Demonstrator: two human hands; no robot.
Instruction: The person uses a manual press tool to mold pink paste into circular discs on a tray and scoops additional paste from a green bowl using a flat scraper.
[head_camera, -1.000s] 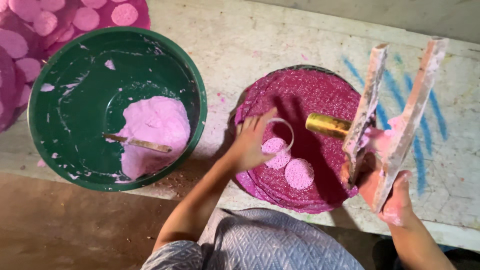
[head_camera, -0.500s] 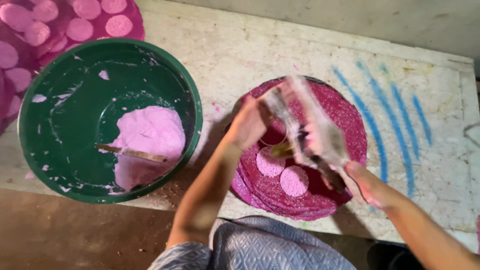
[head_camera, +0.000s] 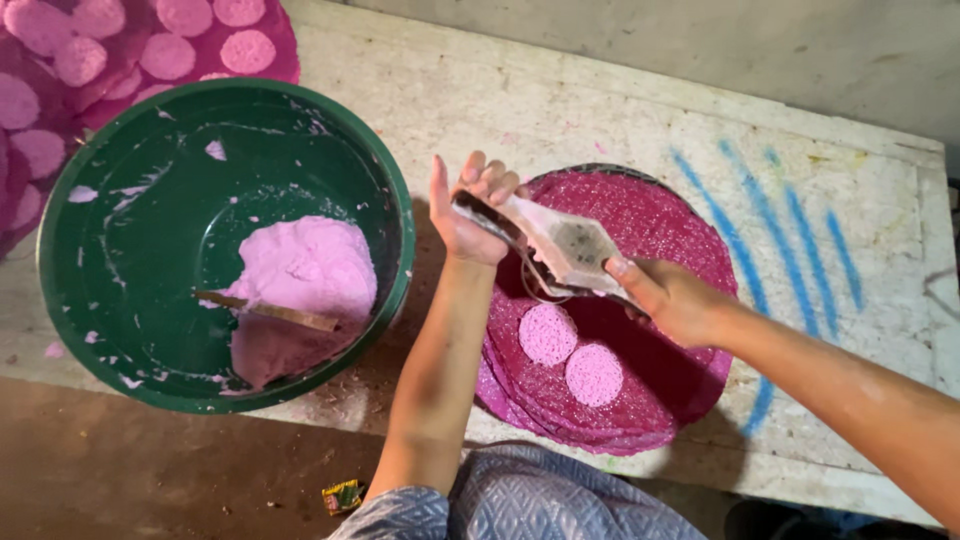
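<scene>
Both hands meet over a round stack of magenta mats (head_camera: 640, 300) on the pale surface (head_camera: 560, 110). Right hand (head_camera: 672, 297) grips the near end of a flat wooden tool (head_camera: 560, 245), fingers closed around it, while the left hand (head_camera: 470, 215) supports its far end with the palm turned up and the fingers loosely spread. That tool is smeared with whitish paste and lies tilted across the stack, held just above it. A thin wire ring (head_camera: 545, 290) shows just below the tool; whether it is fixed to the tool cannot be told. On the top mat, near its front edge, lie two round pink discs (head_camera: 570, 355) side by side, almost touching. To the left, just beside the stack, stands a big green basin (head_camera: 130, 330). It holds a mound of pale pink paste (head_camera: 300, 275) gathered toward its right side, with splashes up the inner wall, and a wooden stick (head_camera: 270, 312) rests in the paste, lying nearly flat. More mats dotted with pink discs (head_camera: 130, 50) lie at the upper left, behind the basin. Blue streaks (head_camera: 800, 240) mark the surface to the right of the stack.
</scene>
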